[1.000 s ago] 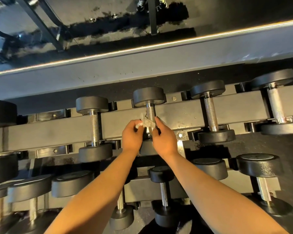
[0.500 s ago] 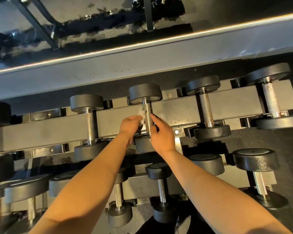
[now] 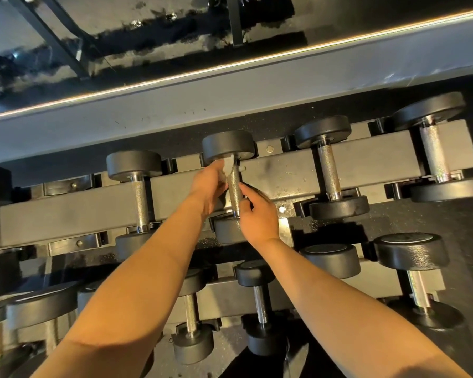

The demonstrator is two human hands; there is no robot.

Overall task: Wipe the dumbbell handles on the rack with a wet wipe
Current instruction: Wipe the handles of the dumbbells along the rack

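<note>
There is one view only, worn on the person's head, wide-angle (straight lines bow toward the edges). It looks steeply down and forward over both forearms onto the dumbbell rack (image 3: 284,173), close in, with the floor beyond along the top.

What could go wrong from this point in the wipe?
The wet wipe is bunched at the handle's far end in the left hand, so the knurled middle may get skipped. The right hand's fingers sit against the handle near the rack beam; a rolling dumbbell could pinch them.
</note>
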